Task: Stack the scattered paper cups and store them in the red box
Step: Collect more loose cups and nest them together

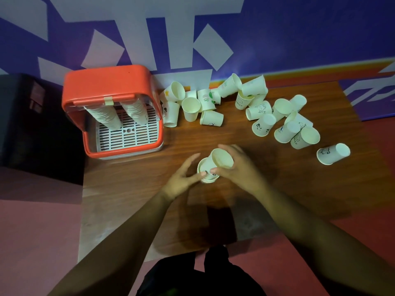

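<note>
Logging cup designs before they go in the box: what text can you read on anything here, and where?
"HELLO": cup standing in the far cluster.
"HELLO", partly legible: tipped cup on the right.
"Be...", rest hidden: lone cup far right.
Other cups' prints: too small or blurred.
Red box: no text.

1. The red box (106, 82) is orange-red, with a white slatted tray (128, 131) inside it.
2. Right of the red box, the scattered paper cups (263, 122) are cream-white with small black cartoon prints and lettering; a few carry green marks, one a yellow mark.
3. Under the red box, the table (277, 178) shows brown wood grain.
4. Behind the red box, the wall (299, 28) is purple with pale grey angular shapes.
</note>
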The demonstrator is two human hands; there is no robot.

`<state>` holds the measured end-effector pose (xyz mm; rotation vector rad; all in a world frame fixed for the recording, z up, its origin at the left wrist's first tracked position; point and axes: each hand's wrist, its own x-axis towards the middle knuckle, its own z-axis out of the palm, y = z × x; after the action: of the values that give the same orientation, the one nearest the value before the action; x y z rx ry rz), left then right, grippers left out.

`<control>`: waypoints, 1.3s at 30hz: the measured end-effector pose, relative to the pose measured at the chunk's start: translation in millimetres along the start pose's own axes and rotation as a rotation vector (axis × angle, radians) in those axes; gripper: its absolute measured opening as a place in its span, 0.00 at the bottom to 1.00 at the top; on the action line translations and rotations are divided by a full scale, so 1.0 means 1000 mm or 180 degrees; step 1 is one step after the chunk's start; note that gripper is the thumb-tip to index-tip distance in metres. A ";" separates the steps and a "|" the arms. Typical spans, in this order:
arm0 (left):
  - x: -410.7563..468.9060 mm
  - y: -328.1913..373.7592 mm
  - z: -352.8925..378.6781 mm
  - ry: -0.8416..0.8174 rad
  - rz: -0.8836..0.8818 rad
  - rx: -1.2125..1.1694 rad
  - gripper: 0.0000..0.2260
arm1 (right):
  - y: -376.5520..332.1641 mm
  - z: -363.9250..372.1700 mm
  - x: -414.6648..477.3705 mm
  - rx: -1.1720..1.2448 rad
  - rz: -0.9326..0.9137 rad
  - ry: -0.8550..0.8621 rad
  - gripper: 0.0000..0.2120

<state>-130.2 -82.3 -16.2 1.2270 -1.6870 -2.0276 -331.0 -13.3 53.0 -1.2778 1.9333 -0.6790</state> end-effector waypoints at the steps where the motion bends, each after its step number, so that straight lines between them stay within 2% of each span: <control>1: -0.004 0.001 -0.003 0.0006 -0.0018 -0.0091 0.25 | 0.001 0.005 -0.001 -0.0086 0.0000 -0.0064 0.39; 3: -0.006 -0.003 -0.007 0.0107 -0.0085 -0.0217 0.19 | 0.003 0.018 -0.002 -0.0245 0.0003 -0.0200 0.40; 5: -0.007 -0.002 -0.005 0.0181 -0.0154 -0.0371 0.17 | 0.006 0.030 -0.002 -0.0322 -0.0058 -0.0310 0.40; 12: -0.002 -0.006 0.009 0.0272 0.0176 0.0281 0.18 | 0.017 0.055 -0.004 -0.0276 0.0015 -0.0471 0.46; 17: 0.002 -0.007 0.007 0.0326 0.0129 0.0312 0.17 | 0.023 0.049 -0.003 -0.0204 0.0019 -0.0572 0.48; 19: 0.007 0.000 0.002 0.0471 0.0000 0.0305 0.14 | 0.025 0.036 0.000 -0.0140 0.0167 -0.0536 0.46; 22: 0.022 0.018 -0.009 0.0739 -0.0081 0.0373 0.09 | 0.031 0.009 0.016 0.0087 0.0605 -0.0222 0.35; 27: 0.075 0.060 -0.014 0.0837 -0.0270 0.0690 0.09 | 0.047 -0.023 0.070 0.0148 0.0894 0.0213 0.24; 33: 0.147 0.086 -0.009 0.0677 -0.0530 0.0817 0.23 | 0.051 -0.024 0.141 0.0372 0.1186 0.0360 0.23; 36: 0.171 0.086 -0.006 0.0609 -0.0610 0.0737 0.21 | 0.053 -0.016 0.166 0.0645 0.1304 0.0318 0.26; 39: 0.187 0.082 -0.003 0.0600 -0.0615 0.0638 0.15 | 0.055 -0.010 0.180 0.1239 0.1489 0.0173 0.28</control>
<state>-270.8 -230.0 -26.5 1.6493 -1.7730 -1.8071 -415.7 -159.2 -31.1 -0.5486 1.9242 -0.7958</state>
